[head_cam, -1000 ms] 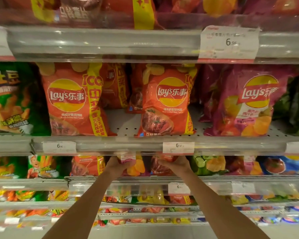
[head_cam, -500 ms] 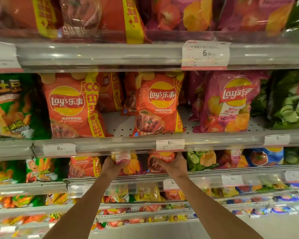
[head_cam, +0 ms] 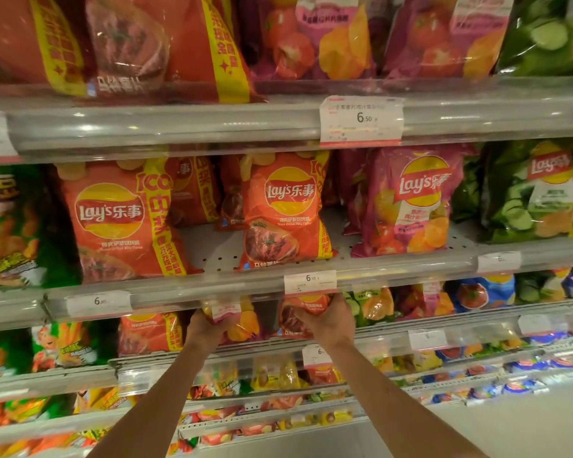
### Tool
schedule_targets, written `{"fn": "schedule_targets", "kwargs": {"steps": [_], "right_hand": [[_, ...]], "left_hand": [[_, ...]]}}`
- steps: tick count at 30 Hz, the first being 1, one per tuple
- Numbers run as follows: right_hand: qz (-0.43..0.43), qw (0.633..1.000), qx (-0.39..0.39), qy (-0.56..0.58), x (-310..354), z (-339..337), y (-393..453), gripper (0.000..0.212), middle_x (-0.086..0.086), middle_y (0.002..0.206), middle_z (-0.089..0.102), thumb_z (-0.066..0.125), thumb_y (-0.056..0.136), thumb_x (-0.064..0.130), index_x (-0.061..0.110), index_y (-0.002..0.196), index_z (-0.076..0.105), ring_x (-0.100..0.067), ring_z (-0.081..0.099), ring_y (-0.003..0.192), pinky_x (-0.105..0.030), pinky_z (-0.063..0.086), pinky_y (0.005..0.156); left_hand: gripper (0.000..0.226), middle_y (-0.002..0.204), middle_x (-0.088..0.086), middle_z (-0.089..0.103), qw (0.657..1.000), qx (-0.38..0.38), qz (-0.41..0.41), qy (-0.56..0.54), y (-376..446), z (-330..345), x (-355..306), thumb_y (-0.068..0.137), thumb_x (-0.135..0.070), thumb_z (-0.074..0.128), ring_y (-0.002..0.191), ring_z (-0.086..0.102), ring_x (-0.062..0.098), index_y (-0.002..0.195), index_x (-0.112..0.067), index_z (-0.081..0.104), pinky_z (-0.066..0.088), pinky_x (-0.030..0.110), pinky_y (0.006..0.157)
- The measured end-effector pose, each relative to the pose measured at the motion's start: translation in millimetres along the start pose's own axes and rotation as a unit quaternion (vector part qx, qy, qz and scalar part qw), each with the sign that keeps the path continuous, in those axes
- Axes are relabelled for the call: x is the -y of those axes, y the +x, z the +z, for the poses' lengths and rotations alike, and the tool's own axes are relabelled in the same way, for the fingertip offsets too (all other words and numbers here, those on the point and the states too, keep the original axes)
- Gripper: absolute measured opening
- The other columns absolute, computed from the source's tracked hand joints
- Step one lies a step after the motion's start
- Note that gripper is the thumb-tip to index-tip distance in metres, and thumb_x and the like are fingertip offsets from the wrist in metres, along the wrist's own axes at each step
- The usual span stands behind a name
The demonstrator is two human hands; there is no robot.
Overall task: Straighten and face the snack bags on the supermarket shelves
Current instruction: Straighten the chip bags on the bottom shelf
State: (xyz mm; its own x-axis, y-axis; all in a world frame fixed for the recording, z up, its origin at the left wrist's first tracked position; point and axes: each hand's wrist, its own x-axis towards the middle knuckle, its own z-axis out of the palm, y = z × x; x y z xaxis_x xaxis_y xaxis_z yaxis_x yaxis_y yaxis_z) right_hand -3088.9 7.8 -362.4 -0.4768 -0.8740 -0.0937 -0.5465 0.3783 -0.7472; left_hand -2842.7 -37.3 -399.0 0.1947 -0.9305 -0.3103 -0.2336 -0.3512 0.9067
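**Both hands on lower-shelf bags, view tilted up**

Left hand (head_cam: pixel 209 325) curled round a pink bag (head_cam: pixel 237 322), right hand (head_cam: pixel 326 317) gripping an orange bag (head_cam: pixel 306 310) beside it, both tucked just under the shelf rail (head_cam: pixel 179 292). Same grips as a second ago, barely shifted; mostly just the view swinging up and left, showing more of the top shelf. Looks like mid-straighten, neither bag faced yet. Upstairs, the middle orange bag (head_cam: pixel 283 209) sits well apart from the big one (head_cam: pixel 119 219), probably needs attention too.

Supermkt aisle: tiered shelves (head_cam: pixel 166 127) w/ price tags (head_cam: pixel 361 120), rows of crisp bags (head_cam: pixel 283 206).
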Motion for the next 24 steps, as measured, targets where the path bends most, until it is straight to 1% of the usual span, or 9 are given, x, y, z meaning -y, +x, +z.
{"fn": "schedule_targets", "kwargs": {"steps": [1, 3, 6, 8, 11, 13, 15, 19, 24], "right_hand": [[0.005, 1.000, 0.001, 0.010, -5, -5, 0, 0.084, -0.008, 0.120, 0.068, 0.089, 0.061, 0.058, 0.014, 0.124, 0.055, -0.030, 0.064, 0.114, -0.046, 0.054, 0.096], [0.009, 1.000, -0.002, 0.026, -14, -17, 1, 0.083, -0.007, 0.119, 0.068, 0.092, 0.062, 0.053, 0.015, 0.125, 0.054, -0.029, 0.065, 0.112, -0.044, 0.055, 0.094], [0.017, 0.999, -0.006, 0.047, -29, -36, -1, 0.083, -0.005, 0.118, 0.070, 0.093, 0.062, 0.050, 0.016, 0.126, 0.052, -0.028, 0.067, 0.109, -0.042, 0.056, 0.093], [0.021, 0.998, -0.009, 0.055, -41, -48, -2, 0.085, -0.004, 0.116, 0.070, 0.093, 0.063, 0.047, 0.017, 0.128, 0.048, -0.028, 0.068, 0.108, -0.043, 0.056, 0.093], [0.026, 0.997, -0.013, 0.066, -57, -66, -3, 0.098, -0.004, 0.121, 0.068, 0.094, 0.064, 0.044, 0.017, 0.142, 0.041, -0.029, 0.066, 0.113, -0.043, 0.054, 0.097], [0.044, 0.996, -0.013, 0.077, -70, -77, -3, 0.092, -0.005, 0.122, 0.068, 0.094, 0.064, 0.042, 0.016, 0.138, 0.047, -0.029, 0.065, 0.114, -0.044, 0.053, 0.099], [0.064, 0.995, -0.012, 0.079, -84, -87, -3, 0.084, -0.006, 0.121, 0.068, 0.094, 0.066, 0.042, 0.016, 0.132, 0.051, -0.030, 0.065, 0.113, -0.046, 0.053, 0.099], [0.071, 0.995, -0.026, 0.071, -105, -102, -5, 0.089, -0.004, 0.123, 0.067, 0.093, 0.064, 0.047, 0.018, 0.135, 0.049, -0.029, 0.064, 0.114, -0.044, 0.053, 0.099], [0.059, 0.996, -0.031, 0.065, -121, -104, -7, 0.091, 0.000, 0.121, 0.066, 0.093, 0.061, 0.051, 0.021, 0.135, 0.049, -0.025, 0.065, 0.111, -0.039, 0.054, 0.095]], "left_hand": [[0.033, 0.097, 0.007, 0.073, 1.000, 0.000, 0.002, -0.001, -1, 4, -1, 0.075, -0.010, 0.084, 0.099, 0.069, 0.027, 0.103, -0.013, 0.067, 0.056, 0.034, 0.083], [0.041, 0.105, 0.012, 0.073, 1.000, -0.001, 0.007, 0.008, -3, 14, -4, 0.075, -0.013, 0.085, 0.104, 0.068, 0.030, 0.111, -0.007, 0.068, 0.053, 0.045, 0.096], [0.046, 0.114, 0.015, 0.072, 1.000, 0.001, 0.016, 0.010, -10, 34, -14, 0.073, -0.011, 0.086, 0.111, 0.065, 0.030, 0.114, -0.005, 0.066, 0.047, 0.047, 0.105], [0.048, 0.116, 0.016, 0.071, 1.000, 0.007, 0.030, 0.005, -15, 51, -21, 0.072, -0.011, 0.086, 0.111, 0.065, 0.030, 0.115, -0.002, 0.067, 0.048, 0.043, 0.104], [0.044, 0.117, 0.015, 0.071, 0.998, 0.011, 0.064, 0.021, -24, 76, -30, 0.073, -0.013, 0.086, 0.108, 0.065, 0.026, 0.112, -0.006, 0.067, 0.045, 0.029, 0.093], [0.043, 0.119, 0.014, 0.070, 0.996, 0.021, 0.080, 0.044, -29, 93, -35, 0.076, -0.018, 0.085, 0.112, 0.064, 0.029, 0.115, -0.008, 0.068, 0.041, 0.027, 0.092], [0.042, 0.118, 0.015, 0.070, 0.996, 0.032, 0.080, 0.037, -33, 109, -37, 0.078, -0.018, 0.084, 0.114, 0.064, 0.030, 0.116, -0.007, 0.069, 0.042, 0.026, 0.091], [0.042, 0.115, 0.019, 0.071, 0.994, 0.034, 0.075, 0.074, -36, 132, -39, 0.081, -0.026, 0.081, 0.111, 0.066, 0.034, 0.114, -0.003, 0.070, 0.044, 0.028, 0.085], [0.051, 0.123, 0.021, 0.067, 0.991, 0.026, 0.086, 0.101, -36, 149, -38, 0.083, -0.029, 0.079, 0.115, 0.062, 0.038, 0.122, 0.000, 0.062, 0.047, 0.038, 0.091]]}}
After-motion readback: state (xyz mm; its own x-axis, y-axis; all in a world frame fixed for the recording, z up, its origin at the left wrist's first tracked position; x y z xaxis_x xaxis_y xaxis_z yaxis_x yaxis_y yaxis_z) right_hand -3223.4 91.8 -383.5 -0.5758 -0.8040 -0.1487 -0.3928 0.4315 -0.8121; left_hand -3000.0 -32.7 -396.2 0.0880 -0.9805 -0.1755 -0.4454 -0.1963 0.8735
